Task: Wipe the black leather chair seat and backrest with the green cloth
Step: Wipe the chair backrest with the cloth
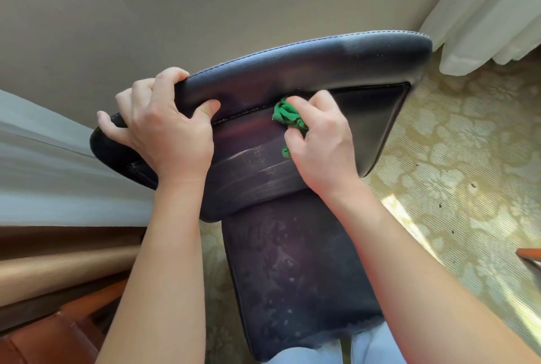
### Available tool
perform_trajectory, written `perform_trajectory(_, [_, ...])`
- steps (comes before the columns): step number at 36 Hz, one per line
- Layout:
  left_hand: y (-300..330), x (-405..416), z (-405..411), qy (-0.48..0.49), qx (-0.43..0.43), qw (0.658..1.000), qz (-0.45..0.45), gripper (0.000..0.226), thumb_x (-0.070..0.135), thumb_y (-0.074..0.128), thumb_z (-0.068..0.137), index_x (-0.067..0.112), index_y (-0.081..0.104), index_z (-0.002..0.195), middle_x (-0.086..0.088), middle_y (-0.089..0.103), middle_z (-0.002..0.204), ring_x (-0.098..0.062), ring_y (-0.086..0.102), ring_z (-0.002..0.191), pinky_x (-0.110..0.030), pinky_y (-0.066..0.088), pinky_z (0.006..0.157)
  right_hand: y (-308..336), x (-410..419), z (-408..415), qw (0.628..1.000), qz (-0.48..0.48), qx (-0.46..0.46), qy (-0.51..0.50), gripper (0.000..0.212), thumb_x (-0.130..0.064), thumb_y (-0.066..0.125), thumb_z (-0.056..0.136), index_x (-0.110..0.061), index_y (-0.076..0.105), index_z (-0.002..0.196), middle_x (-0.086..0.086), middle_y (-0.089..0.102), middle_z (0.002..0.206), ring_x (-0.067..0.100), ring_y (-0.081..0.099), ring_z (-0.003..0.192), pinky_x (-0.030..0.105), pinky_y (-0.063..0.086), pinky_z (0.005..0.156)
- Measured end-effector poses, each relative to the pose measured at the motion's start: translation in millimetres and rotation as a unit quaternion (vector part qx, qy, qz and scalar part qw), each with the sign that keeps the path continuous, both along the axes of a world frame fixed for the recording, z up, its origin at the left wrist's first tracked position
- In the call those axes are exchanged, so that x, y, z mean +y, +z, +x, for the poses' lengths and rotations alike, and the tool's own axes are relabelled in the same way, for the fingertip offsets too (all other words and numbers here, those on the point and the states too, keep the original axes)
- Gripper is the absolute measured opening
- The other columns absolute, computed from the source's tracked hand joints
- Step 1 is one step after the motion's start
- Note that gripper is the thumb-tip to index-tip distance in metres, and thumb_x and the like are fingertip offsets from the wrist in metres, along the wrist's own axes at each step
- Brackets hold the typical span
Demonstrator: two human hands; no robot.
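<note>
Cloth at the backrest seam, wipe lane running along the seam.

Right hand [319, 141] has its fingers curled and clamped on the bunched green cloth [288, 116], which presses on the backrest [366, 117] of the black leather chair, just below the stitched seam [240, 114] and about midway along it. Seam's long axis runs across the backrest, rising slightly toward the curtain side; the unwiped panel lies from the cloth away from the left hand. Left hand [167, 123] grips the top edge above the seam, fingers wrapped over the rim, thumb pressed on the front face just above the seam. Dusty streaks show below the seam; the seat [295, 276], well below it, looks spotted and likely unwiped. Right hand is the working one; left only steadies.
</note>
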State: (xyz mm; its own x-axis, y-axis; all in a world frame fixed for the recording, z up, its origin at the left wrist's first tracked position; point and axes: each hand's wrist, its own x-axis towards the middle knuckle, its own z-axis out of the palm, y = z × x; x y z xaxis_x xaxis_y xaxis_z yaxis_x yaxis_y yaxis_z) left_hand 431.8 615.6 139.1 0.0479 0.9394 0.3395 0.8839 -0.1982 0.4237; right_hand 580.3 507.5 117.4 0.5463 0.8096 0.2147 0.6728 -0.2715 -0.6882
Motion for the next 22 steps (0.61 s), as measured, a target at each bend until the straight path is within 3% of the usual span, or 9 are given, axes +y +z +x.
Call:
perform_trajectory(5, [1,-2,-1,-0.002,0.003,1.0,-0.002,0.051,0.056,0.072,0.069,0.038,0.062,0.115,0.009,0.061,0.114,-0.02,0.048,0.123,-0.062,0.014,0.117,-4,-28,11,0.994,0.055,0.02,-0.09,0.039,-0.011,0.06,0.073,-0.014,0.071,0.111,0.003,0.05,0.088,0.015,0.05,0.076,0.026,0.044,0.073])
perform_trajectory(9, [0,-5,-1,-0.003,0.007,1.0,0.004,0.05,0.056,0.071,0.069,0.037,0.062,0.115,0.008,0.061,0.112,-0.021,0.048,0.122,-0.063,0.016,0.117,-10,-34,28,0.987,0.018,0.007,-0.162,0.038,-0.012,0.061,0.077,-0.014,0.07,0.115,0.001,0.045,0.09,0.013,0.044,0.076,0.02,0.036,0.073])
perform_trajectory(16, [0,-2,0,0.0,-0.009,1.0,0.0,0.05,0.054,0.074,0.067,0.038,0.063,0.113,0.009,0.061,0.11,-0.018,0.048,0.121,-0.063,0.015,0.117,-10,-12,20,0.987,0.029,0.014,-0.16,0.031,-0.007,0.059,0.079,-0.009,0.068,0.109,0.003,0.04,0.087,0.004,0.03,0.072,0.015,0.026,0.07])
perform_trajectory(22, [0,-2,3,-0.001,-0.008,1.0,0.006,0.048,0.051,0.076,0.066,0.037,0.064,0.111,0.008,0.062,0.109,-0.02,0.05,0.119,-0.064,0.016,0.117,-4,-2,16,0.991,0.015,0.01,-0.134,0.021,-0.007,0.055,0.078,-0.004,0.066,0.096,0.005,0.04,0.086,0.017,0.039,0.072,0.022,0.029,0.067])
